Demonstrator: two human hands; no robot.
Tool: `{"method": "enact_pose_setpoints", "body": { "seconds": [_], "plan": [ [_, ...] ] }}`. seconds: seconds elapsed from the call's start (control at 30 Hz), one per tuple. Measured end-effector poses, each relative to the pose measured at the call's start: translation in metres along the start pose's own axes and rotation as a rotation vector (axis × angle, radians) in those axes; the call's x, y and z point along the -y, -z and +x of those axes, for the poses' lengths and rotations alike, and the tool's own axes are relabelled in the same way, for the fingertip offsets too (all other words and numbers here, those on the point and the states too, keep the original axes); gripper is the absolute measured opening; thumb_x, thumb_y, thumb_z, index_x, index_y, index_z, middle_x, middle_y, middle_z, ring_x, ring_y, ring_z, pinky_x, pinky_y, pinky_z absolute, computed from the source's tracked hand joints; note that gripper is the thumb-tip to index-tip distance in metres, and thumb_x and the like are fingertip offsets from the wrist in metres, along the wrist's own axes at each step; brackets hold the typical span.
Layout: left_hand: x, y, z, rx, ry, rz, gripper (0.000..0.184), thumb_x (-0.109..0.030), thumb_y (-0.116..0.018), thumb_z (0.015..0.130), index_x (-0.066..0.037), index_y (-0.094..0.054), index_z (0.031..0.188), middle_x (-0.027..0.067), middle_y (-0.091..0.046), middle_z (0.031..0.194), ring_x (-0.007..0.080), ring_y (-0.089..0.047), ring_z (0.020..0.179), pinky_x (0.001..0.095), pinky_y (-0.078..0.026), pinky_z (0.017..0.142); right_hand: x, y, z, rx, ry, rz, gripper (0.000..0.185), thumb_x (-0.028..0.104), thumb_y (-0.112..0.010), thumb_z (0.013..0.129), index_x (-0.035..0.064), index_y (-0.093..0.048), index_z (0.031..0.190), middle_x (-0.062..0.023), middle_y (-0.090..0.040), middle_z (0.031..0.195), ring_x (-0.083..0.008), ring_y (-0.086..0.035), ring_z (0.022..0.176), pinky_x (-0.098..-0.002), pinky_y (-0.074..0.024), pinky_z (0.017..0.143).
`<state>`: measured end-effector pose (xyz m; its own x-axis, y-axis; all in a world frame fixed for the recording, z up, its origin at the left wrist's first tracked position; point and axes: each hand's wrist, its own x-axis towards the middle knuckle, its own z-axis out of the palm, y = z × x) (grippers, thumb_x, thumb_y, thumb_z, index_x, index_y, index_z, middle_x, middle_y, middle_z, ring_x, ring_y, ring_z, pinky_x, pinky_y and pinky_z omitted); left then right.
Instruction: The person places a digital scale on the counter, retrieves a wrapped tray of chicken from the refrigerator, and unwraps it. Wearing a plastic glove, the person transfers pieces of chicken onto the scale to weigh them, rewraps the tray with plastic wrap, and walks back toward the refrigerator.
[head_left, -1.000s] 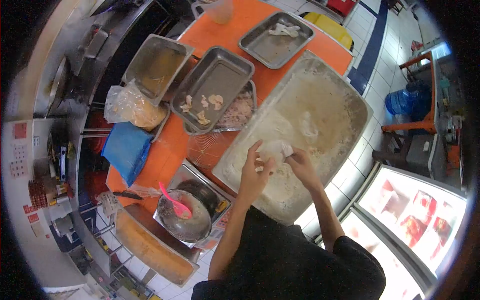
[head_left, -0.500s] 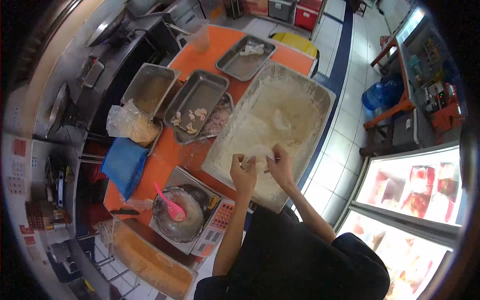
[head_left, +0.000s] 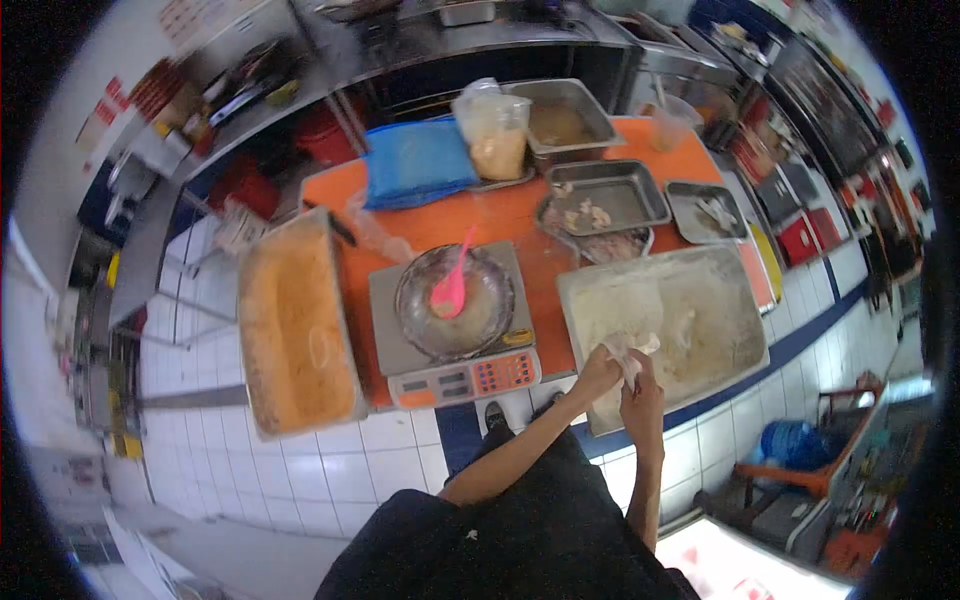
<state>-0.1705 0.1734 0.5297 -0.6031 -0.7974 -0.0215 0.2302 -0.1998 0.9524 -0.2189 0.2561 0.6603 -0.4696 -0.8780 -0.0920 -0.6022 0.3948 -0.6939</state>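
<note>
Both of my hands are closed on a pale, flour-coated piece [head_left: 626,352], soft and irregular in shape; I cannot tell exactly what food it is. My left hand [head_left: 598,374] grips its left side. My right hand [head_left: 643,392] pinches it from the right, with the fingers partly hidden. They are over the near left part of a large metal tray [head_left: 745,350] of white flour. Another whitish floured piece [head_left: 686,324] lies in that flour.
A scale [head_left: 465,378] bears a dark bowl [head_left: 412,318] with a pink spoon [head_left: 452,287]. Left of it is a tray of orange-brown powder [head_left: 290,310]. Behind stand a metal pan with pale pieces [head_left: 640,205], a smaller pan [head_left: 690,220], a blue bag [head_left: 420,160] and a deep container [head_left: 565,125].
My view has swung left, so the flour tray now appears farther right and the scale and orange-brown powder nearer the middle. My hands still hold the floured piece over the tray.
</note>
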Motion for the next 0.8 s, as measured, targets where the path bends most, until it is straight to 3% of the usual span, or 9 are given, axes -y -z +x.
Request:
{"method": "enact_pose_setpoints", "body": {
  "seconds": [0.07,0.27,0.37,0.43,0.57,0.63,0.67,0.73,0.8],
  "plan": [
    [-0.018,-0.007,-0.001,0.185,0.371,-0.368,0.033,-0.011,-0.047,0.089,-0.002,-0.043,0.121,0.0086,-0.052,0.117,0.0184,-0.053,0.104,0.0315,-0.045,0.089,0.0,-0.008,-0.003,-0.199,-0.001,0.23,0.045,-0.009,-0.051,0.076,0.0069,-0.044,0.117,-0.0125,-0.045,0.058,-0.0227,-0.047,0.051,-0.0347,-0.0365,0.051],
    [-0.022,-0.038,0.008,0.11,0.162,0.021,0.028,-0.021,-0.044,0.092,-0.001,-0.053,0.109,0.0037,-0.06,0.092,0.0141,-0.056,0.082,0.0291,-0.047,0.069,-0.052,-0.004,0.011,-0.277,0.033,0.114,0.015,-0.003,-0.059,0.071,0.0021,-0.047,0.079,-0.0128,-0.048,0.062,-0.0286,-0.049,0.056,-0.0355,-0.0406,0.054],
    [-0.032,-0.061,0.02,0.233,0.404,-0.061,0.024,-0.02,-0.047,0.089,-0.001,-0.058,0.098,0.0037,-0.062,0.084,0.015,-0.056,0.076,0.0303,-0.046,0.064,-0.066,0.02,0.009,-0.313,0.17,0.132,0.017,-0.004,-0.06,0.069,0.0024,-0.045,0.072,-0.013,-0.048,0.062,-0.0281,-0.05,0.057,-0.0353,-0.041,0.054],
    [0.008,-0.068,0.033,0.373,0.275,0.345,0.027,-0.024,-0.057,0.083,-0.001,-0.061,0.096,0.0062,-0.064,0.073,0.0138,-0.059,0.065,0.0308,-0.047,0.06,-0.09,0.036,0.012,-0.312,0.188,0.139,0.02,-0.005,-0.061,0.068,0.0028,-0.044,0.072,-0.0126,-0.048,0.063,-0.0283,-0.05,0.057,-0.0352,-0.0413,0.054],
    [0.032,-0.09,0.042,0.162,-0.134,0.338,0.026,-0.023,-0.063,0.078,0.0,-0.059,0.09,0.0056,-0.058,0.058,0.0174,-0.058,0.058,0.0333,-0.047,0.056,-0.124,0.045,0.013,-0.224,0.212,0.146,0.019,-0.006,-0.061,0.067,0.0024,-0.044,0.071,-0.0117,-0.046,0.064,-0.0278,-0.049,0.058,-0.0354,-0.0399,0.053],
    [0.02,-0.091,0.059,0.708,-0.176,1.33,0.035,-0.027,-0.068,0.075,0.0,-0.058,0.095,0.0123,-0.058,0.061,0.0226,-0.061,0.064,0.0359,-0.048,0.06,-0.129,0.048,0.016,-0.18,0.262,0.189,0.018,-0.006,-0.06,0.066,0.002,-0.044,0.07,-0.0114,-0.046,0.064,-0.0268,-0.048,0.058,-0.0353,-0.039,0.053],
    [0.024,-0.094,0.054,0.705,-0.159,1.327,0.035,-0.027,-0.068,0.075,0.0,-0.058,0.095,0.0123,-0.058,0.061,0.0226,-0.061,0.064,0.0359,-0.048,0.06,-0.128,0.05,0.02,-0.162,0.282,0.228,0.018,-0.006,-0.06,0.066,0.0021,-0.044,0.069,-0.0112,-0.045,0.064,-0.027,-0.048,0.058,-0.0353,-0.0391,0.053],
    [0.032,-0.097,0.041,-0.12,0.317,0.806,0.04,-0.034,-0.062,0.081,-0.004,-0.057,0.106,0.0184,-0.058,0.071,0.0276,-0.062,0.072,0.0369,-0.047,0.065,-0.132,0.05,0.026,-0.131,0.299,0.273,0.019,-0.006,-0.06,0.065,0.0022,-0.044,0.068,-0.011,-0.045,0.063,-0.0272,-0.049,0.058,-0.0353,-0.0391,0.053],
    [0.037,-0.085,0.045,-0.032,0.313,0.818,0.044,-0.039,-0.057,0.084,-0.004,-0.054,0.11,0.019,-0.059,0.08,0.0274,-0.062,0.077,0.0375,-0.047,0.066,-0.14,0.043,0.038,-0.039,0.3,0.279,0.019,-0.006,-0.06,0.064,0.002,-0.043,0.067,-0.0106,-0.044,0.063,-0.0277,-0.049,0.058,-0.0358,-0.0389,0.052]
  ]
}}
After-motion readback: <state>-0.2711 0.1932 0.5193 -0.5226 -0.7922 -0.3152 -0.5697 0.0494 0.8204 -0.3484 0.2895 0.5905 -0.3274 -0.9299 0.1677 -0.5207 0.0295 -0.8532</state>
